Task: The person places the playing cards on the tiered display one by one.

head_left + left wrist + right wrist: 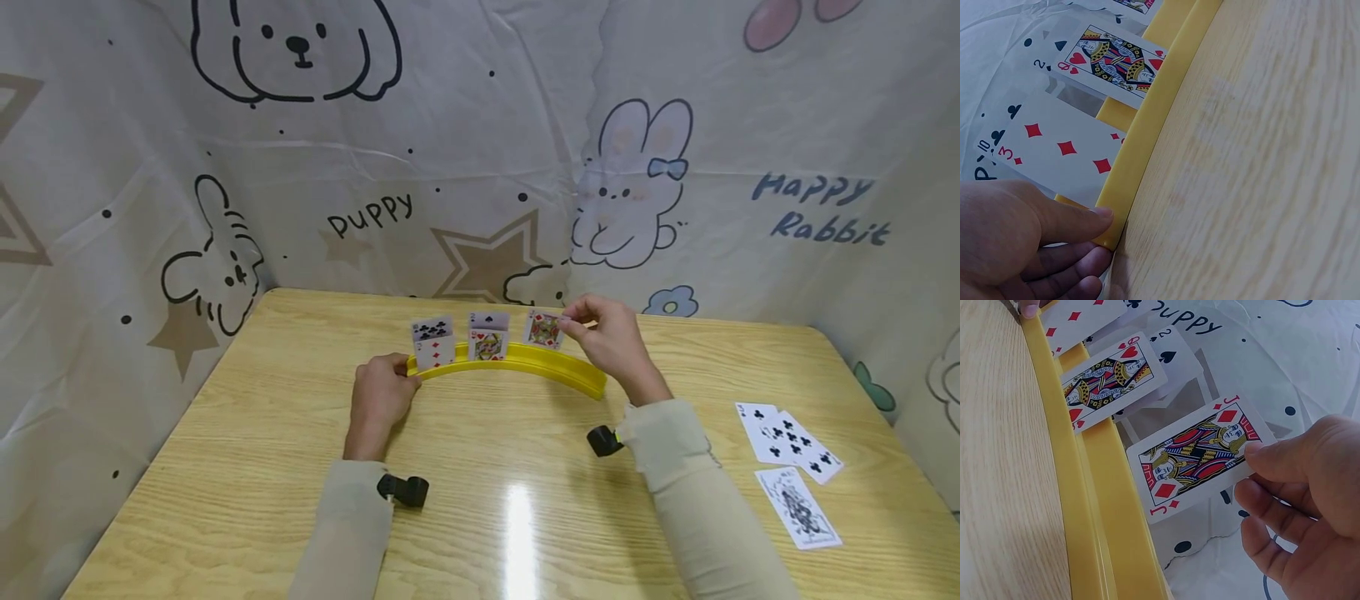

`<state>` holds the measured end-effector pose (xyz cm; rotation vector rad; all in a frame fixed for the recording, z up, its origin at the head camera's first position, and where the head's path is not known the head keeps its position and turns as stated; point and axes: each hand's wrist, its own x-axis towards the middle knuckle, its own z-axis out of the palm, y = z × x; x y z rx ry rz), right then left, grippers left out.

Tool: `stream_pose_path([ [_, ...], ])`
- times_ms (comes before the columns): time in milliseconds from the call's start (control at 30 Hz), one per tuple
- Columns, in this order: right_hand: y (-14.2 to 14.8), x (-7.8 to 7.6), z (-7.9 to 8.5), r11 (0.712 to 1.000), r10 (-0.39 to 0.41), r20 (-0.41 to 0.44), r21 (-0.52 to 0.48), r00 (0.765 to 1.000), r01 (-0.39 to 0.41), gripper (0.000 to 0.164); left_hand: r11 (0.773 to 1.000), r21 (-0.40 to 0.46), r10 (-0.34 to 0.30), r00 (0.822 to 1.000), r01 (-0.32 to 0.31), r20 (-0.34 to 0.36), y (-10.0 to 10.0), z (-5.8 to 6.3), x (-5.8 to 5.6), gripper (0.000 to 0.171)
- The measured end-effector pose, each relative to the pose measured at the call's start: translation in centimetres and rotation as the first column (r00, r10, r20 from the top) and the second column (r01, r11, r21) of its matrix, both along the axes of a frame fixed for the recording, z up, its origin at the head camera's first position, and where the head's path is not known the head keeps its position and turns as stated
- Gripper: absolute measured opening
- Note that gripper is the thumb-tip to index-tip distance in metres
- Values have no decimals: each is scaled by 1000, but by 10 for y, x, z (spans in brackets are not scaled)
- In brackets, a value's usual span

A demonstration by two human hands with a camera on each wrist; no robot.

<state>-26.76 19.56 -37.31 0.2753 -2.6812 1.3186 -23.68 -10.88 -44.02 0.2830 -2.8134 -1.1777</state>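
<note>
A curved yellow card holder (570,372) rests on the table. My left hand (380,396) grips its left end, thumb on the front wall in the left wrist view. Close by stand a three of diamonds (1054,140) and, behind it, a ten of clubs (432,328). Mid-holder, a queen of hearts (1113,65) stands before a two of spades (1179,365). Between thumb and fingers, my right hand (609,337) pinches one edge of a jack of diamonds (1200,456). The jack's lower edge is right at the holder's back wall, right of the queen.
On the table's right side lie two overlapping club cards (756,433) and, nearer me, a card with a dark black-and-white figure (802,510). A printed white curtain (465,142) hangs along the table's (247,500) back edge and sides.
</note>
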Motion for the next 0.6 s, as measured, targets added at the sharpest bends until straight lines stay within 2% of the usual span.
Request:
stream_pose_path([
  [267,-1,-1,3,1000,7,9,15,1000,-7,7,1000,0,-1,1000,1,-12,-1,1,-1,40],
  [600,-1,0,-2,1000,9,18,22,1000,-10,5,1000,6,2,1000,-2,6,-1,-1,0,42],
])
